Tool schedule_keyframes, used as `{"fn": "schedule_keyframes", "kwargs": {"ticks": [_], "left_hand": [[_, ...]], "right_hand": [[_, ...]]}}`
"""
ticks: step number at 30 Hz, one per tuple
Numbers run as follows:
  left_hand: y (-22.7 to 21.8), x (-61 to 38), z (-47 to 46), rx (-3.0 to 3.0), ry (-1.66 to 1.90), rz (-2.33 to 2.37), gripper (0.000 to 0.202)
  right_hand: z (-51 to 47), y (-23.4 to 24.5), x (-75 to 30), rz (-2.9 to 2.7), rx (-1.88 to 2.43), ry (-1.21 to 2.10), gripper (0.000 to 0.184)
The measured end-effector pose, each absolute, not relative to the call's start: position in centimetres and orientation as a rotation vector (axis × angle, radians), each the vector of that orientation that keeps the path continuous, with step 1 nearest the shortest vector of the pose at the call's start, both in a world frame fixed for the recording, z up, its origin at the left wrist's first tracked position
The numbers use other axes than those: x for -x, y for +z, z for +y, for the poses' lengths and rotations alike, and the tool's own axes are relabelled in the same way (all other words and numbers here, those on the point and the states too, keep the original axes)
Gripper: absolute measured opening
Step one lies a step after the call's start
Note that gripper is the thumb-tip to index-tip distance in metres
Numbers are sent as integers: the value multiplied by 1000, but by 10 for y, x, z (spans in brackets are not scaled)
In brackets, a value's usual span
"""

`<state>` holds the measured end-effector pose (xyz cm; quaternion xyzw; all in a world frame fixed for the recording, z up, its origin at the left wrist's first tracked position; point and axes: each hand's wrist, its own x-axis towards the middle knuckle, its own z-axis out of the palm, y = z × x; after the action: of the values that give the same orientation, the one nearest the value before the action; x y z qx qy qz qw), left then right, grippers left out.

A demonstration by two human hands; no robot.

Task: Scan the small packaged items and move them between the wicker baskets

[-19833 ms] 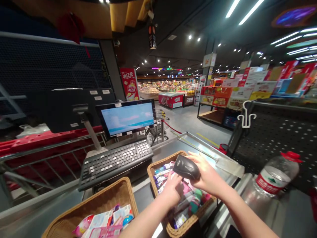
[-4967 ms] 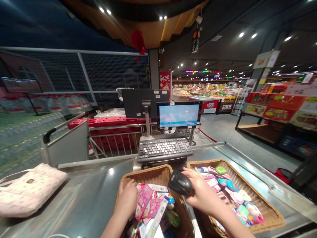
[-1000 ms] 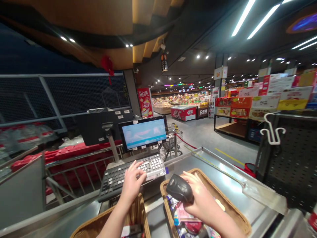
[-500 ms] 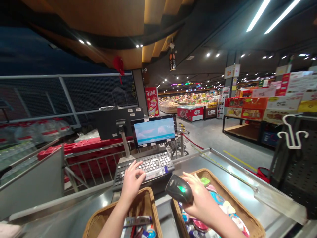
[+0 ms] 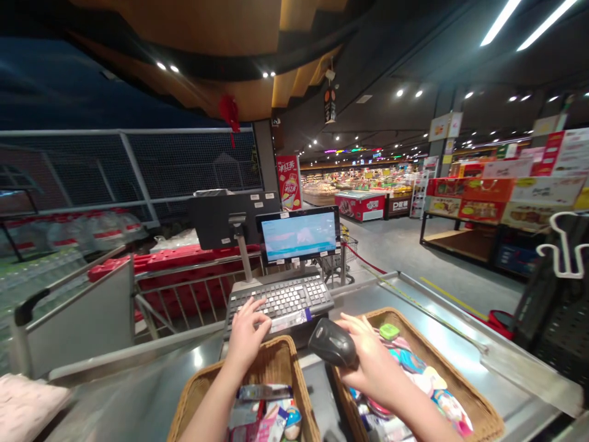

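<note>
My left hand [image 5: 249, 325] is closed in a pinch at the front edge of the black keyboard [image 5: 294, 296]. From its fingers a slim, whitish packet [image 5: 291, 320] with a purple end sticks out to the right. My right hand [image 5: 370, 353] grips a black handheld barcode scanner [image 5: 332, 342], its head turned left toward the packet. Below my left forearm, a brown woven basket [image 5: 294, 362] holds several small packaged goods [image 5: 264, 414]. Another woven basket [image 5: 473, 393], partly covered by my right arm, contains colourful snack packs [image 5: 416, 368] and a green item [image 5: 389, 331].
A lit monitor [image 5: 299, 235] stands behind the keyboard, with a second dark screen [image 5: 221, 221] beside it. Both baskets rest on a metal counter [image 5: 427, 301]. A pink folded item [image 5: 27, 399] lies at left; a white hook [image 5: 561, 245] hangs at right.
The green light on the scanner has gone out. My view has shifted slightly left, while both hands and the packet keep nearly the same place in the picture.
</note>
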<state>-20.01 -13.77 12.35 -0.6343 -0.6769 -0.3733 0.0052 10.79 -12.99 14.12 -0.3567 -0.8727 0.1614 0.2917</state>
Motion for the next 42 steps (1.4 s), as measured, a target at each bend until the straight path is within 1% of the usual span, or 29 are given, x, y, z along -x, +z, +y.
{"fn": "schedule_keyframes", "kwargs": {"ticks": [4,11,18,21,25,28,32,35,37,39,42], "left_hand": [[105,215,-153,1973,-1121,-2207,23],[74,239,-191,1970,-924,-2452,21],[40,257,-226,2020,-769,-2564,17],[27,257,-242,2053,-619,-2647,17],[21,253,-256,1996,-298,-2709,16],[27,246,-257,2023,-233,-2619,13],[46,221,-237,2234,-389,-2455,13],[58,188,-211,2406,-513,-2293,13],[62,159,-191,2523,-574,-2162,13],[63,128,-171,2633,-604,-2025,17],[58,80,-140,2779,-573,-1822,29]], "right_hand": [[-131,135,-94,-2371,953,440,47],[-141,120,-66,-2412,985,515,47],[-153,110,-48,-2449,954,557,44],[-158,107,-43,-2437,945,557,47],[-159,106,-42,-2428,920,545,43],[-156,107,-50,-2385,962,511,45],[-148,114,-76,-2315,966,469,45],[-142,123,-102,-2254,1003,398,44],[-139,127,-120,-2211,1055,376,46],[-135,129,-137,-2187,1119,364,48],[-129,129,-161,-2180,1190,335,48]]}}
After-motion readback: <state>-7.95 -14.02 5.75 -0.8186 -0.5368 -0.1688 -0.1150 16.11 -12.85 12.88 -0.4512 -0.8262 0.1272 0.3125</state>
